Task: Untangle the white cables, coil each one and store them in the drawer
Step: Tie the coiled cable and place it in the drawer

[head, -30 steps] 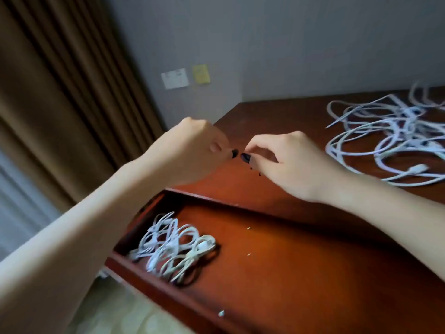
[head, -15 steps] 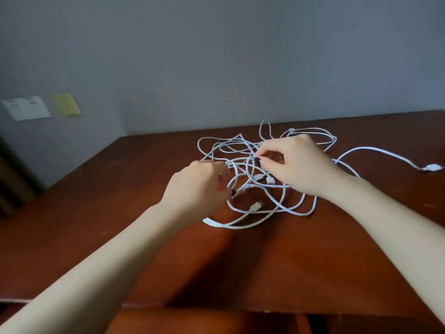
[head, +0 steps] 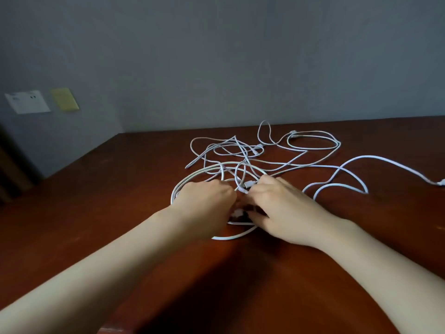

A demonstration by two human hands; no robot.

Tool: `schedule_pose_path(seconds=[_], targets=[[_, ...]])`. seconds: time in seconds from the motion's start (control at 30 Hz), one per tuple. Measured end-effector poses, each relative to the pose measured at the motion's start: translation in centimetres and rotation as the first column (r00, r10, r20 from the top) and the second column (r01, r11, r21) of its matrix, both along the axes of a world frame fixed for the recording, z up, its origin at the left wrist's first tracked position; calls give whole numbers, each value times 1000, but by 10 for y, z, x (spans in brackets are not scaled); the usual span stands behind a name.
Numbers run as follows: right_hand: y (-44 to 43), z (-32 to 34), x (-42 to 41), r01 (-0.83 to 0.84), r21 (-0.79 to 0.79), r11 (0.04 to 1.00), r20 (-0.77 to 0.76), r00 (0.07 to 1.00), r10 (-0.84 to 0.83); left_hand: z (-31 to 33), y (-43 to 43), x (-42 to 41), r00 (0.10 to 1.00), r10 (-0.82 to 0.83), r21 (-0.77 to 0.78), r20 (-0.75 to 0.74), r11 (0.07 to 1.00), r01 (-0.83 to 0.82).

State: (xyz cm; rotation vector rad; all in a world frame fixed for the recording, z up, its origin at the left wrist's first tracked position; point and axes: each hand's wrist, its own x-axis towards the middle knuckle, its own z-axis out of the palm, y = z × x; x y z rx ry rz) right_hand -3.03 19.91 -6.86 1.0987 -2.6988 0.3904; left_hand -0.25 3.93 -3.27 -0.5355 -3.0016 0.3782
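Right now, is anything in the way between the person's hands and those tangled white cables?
Nothing visible. The left hand and right hand both grip strands of the white cables on the table. The drawer is out of view, so that path cannot be judged.

White cables [head: 265, 155] lie tangled in loose loops on the wooden tabletop [head: 120, 189].
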Motion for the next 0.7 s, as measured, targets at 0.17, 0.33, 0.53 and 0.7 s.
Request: schedule_pose_path(seconds=[0.17,0.33,0.53,0.7], targets=[[4,3,-3,39,-356,934,-80,994,-72,8,-12,2,998,-5,-39,-61,999,3],[-7,22,11,84,-624,777,133,991,-1,47,-20,11,981,3,537,-196,837,105],[-43,60,24,-55,-660,749,207,945,252,89,-18,20,981,-62,935,-185,295,195],[-61,89,22,-38,-740,672,208,937,281,111,-20,23,992,-28,986,-122,-120,118]])
